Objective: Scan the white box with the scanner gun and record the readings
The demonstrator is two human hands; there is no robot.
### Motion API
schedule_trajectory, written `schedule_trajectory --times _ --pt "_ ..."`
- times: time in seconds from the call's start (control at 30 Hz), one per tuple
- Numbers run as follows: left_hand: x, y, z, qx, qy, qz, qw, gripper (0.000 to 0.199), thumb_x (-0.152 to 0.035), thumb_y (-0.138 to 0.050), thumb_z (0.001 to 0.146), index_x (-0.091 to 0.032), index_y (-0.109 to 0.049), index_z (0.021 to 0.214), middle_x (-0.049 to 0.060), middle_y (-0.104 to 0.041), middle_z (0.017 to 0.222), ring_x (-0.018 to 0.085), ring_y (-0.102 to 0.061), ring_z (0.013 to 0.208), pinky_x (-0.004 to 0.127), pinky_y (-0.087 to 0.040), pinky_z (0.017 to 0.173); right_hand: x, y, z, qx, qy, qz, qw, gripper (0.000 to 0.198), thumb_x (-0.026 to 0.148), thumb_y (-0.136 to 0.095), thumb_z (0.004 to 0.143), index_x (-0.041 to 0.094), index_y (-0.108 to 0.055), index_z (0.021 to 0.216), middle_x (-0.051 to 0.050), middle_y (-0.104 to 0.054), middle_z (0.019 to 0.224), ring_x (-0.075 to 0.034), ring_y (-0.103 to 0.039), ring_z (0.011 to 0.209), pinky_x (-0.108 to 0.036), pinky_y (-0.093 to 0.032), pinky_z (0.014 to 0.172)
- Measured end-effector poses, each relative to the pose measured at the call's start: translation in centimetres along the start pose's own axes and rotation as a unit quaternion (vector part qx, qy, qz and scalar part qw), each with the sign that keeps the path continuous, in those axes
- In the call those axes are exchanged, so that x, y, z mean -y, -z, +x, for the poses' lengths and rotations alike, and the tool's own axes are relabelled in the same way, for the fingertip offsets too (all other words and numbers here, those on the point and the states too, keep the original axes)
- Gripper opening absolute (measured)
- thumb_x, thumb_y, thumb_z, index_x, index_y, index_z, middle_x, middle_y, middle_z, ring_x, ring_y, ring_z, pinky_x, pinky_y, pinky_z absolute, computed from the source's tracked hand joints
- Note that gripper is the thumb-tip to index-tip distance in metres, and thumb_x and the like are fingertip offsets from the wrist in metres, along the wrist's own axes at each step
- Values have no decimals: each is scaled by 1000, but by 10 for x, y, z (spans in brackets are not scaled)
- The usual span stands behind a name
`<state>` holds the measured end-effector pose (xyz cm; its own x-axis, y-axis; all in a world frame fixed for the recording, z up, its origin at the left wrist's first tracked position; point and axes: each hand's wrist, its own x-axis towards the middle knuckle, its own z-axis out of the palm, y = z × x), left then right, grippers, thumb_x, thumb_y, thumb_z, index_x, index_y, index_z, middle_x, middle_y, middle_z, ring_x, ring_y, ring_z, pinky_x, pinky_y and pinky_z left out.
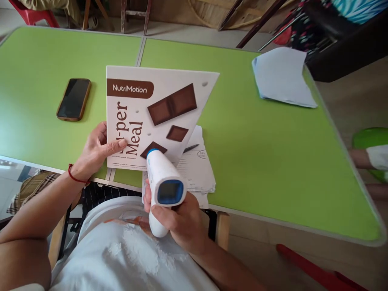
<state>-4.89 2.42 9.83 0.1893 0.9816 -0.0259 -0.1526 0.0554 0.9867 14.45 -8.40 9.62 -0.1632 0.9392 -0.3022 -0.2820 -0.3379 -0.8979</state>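
Observation:
My left hand (98,147) grips the lower left edge of a white box (178,85) printed "NutriMotion" and "Meal", with pictures of chocolate pieces. The thumb lies across its front; the other fingers are behind it. In my right hand (182,220) is a white and blue infrared thermometer (166,173), fingers wrapped round its handle. Its blue-ringed tip points at the box's lower front, overlapping a chocolate picture; whether it touches I cannot tell. The small screen facing me looks dark. Behind the box, printed papers (197,173) with a dark pen (190,148) lie on the table, partly hidden.
The green table (257,161) has a seam left of its middle. A smartphone (73,99) in a brown case lies at the left, and a stack of white sheets (281,76) at the far right. Past the right edge, part of another person (377,157) shows beside a green stool.

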Motion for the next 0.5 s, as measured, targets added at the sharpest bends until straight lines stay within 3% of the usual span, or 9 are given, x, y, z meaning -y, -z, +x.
schedule_trajectory --times 0.27,0.5 --pt "0 3 1 16 -20 28 999 52 -39 -91 72 -16 -66 111 9 -77 108 29 -73 100 36 -62 82 -13 -12 4 -25 5 53 998 27 38 -77 65 22 -59 76 2 -55 66 -13 -47 58 -31 -40 54" --pt "-1 6 0 12 -13 47 999 52 -40 -91 72 -17 -67 112 9 -76 107 29 -72 100 36 -62 80 -15 -13 6 39 -17 94 995 34 47 -78 69 21 -56 73 3 -50 67 -11 -43 60 -29 -36 56"
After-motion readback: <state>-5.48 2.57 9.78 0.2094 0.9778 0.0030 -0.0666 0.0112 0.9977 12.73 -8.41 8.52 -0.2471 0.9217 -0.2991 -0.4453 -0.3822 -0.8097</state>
